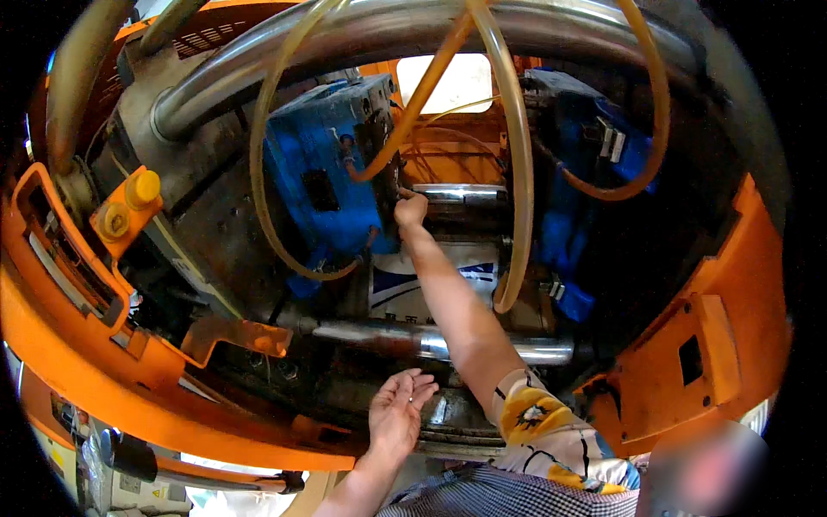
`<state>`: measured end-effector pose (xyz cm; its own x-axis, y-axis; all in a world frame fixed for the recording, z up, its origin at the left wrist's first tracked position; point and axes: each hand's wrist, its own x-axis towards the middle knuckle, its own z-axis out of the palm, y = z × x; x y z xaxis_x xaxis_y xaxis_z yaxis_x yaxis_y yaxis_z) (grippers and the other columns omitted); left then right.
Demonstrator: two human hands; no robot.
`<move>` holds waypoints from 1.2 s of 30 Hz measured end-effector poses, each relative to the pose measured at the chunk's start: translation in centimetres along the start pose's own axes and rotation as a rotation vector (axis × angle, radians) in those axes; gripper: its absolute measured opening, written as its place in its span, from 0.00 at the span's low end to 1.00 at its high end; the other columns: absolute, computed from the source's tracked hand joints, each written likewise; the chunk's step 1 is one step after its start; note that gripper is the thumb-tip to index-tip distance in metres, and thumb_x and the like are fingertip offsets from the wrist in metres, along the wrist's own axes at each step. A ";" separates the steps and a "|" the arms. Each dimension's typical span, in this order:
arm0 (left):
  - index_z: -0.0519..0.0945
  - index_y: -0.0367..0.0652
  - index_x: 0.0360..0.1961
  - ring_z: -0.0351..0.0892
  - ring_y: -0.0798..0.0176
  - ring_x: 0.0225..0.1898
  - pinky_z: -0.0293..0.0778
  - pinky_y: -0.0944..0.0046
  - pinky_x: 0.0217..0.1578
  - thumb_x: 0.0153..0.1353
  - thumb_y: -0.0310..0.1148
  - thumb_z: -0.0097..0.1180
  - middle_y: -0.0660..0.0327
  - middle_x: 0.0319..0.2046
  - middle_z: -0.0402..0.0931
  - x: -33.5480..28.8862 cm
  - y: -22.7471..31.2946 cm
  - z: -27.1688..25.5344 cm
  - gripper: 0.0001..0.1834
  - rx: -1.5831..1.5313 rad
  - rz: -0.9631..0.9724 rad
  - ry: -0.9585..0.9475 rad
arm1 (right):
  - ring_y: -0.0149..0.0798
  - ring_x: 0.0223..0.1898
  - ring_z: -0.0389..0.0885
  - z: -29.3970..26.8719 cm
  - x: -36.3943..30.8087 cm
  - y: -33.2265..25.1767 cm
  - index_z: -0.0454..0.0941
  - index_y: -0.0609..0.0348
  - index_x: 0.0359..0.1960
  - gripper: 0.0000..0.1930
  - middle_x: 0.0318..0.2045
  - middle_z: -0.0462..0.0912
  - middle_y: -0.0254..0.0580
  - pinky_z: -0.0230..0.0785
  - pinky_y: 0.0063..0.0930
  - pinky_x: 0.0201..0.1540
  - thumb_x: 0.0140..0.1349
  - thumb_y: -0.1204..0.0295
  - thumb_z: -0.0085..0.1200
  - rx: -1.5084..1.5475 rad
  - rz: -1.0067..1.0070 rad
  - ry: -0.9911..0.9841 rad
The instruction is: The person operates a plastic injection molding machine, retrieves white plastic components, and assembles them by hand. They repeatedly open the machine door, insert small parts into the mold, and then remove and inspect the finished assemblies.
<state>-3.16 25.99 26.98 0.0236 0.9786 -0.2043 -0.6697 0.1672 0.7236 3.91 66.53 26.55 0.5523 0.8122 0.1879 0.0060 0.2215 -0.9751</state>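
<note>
My right hand (411, 209) reaches deep into an orange moulding machine, its arm in a flowered sleeve (538, 422). The fingers are bunched against the inner edge of the blue mould half (323, 172), just left of a short steel bar (461, 193). Whether they pinch anything is hidden. My left hand (398, 412) hovers low near the machine's front edge, palm up, fingers spread, holding nothing. It is just below a long steel tie bar (431, 343).
A second blue mould half (594, 164) stands at right. Yellowish hoses (517, 155) loop across the opening. Orange guard frames (69, 310) (715, 353) flank it, with a yellow knob (142, 188) at left. A thick steel bar (362, 39) runs overhead. A person's blurred head (711, 470) is at lower right.
</note>
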 end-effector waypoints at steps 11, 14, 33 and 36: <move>0.71 0.41 0.30 0.60 0.73 0.16 0.57 0.76 0.14 0.63 0.43 0.49 0.67 0.19 0.65 0.2 0.7 0.3 0.15 -0.080 0.055 0.103 | 0.33 0.29 0.80 -18.5 -17.1 -11.3 0.82 0.62 0.32 0.09 0.27 0.82 0.42 0.70 0.25 0.33 0.49 0.71 0.60 -0.156 -0.445 -1.194; 0.65 0.45 0.23 0.53 0.74 0.12 0.51 0.74 0.10 0.65 0.49 0.43 0.68 0.17 0.59 0.1 0.7 0.0 0.20 -0.060 0.038 0.082 | 0.36 0.26 0.81 -21.6 -22.7 -13.6 0.82 0.62 0.29 0.10 0.23 0.81 0.45 0.71 0.25 0.31 0.44 0.72 0.63 -0.348 -0.473 -1.280; 0.74 0.39 0.39 0.71 0.74 0.27 0.69 0.81 0.21 0.61 0.34 0.52 0.62 0.30 0.74 0.4 0.2 -0.4 0.10 -0.184 0.080 0.195 | 0.30 0.32 0.80 -20.7 -20.8 -12.2 0.78 0.65 0.28 0.05 0.28 0.82 0.40 0.72 0.24 0.37 0.54 0.74 0.58 -0.068 -0.427 -0.980; 0.74 0.38 0.37 0.73 0.71 0.32 0.72 0.77 0.29 0.59 0.33 0.54 0.61 0.33 0.74 0.3 0.1 -0.4 0.10 -0.173 0.074 0.141 | 0.29 0.32 0.80 -17.2 -16.2 -11.0 0.77 0.65 0.27 0.04 0.28 0.82 0.38 0.72 0.23 0.37 0.53 0.76 0.59 0.171 -0.362 -0.681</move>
<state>-3.52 26.22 26.76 -0.1260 0.9590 -0.2539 -0.7834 0.0609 0.6186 9.24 41.62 32.17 -0.0917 0.8131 0.5749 -0.0704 0.5706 -0.8182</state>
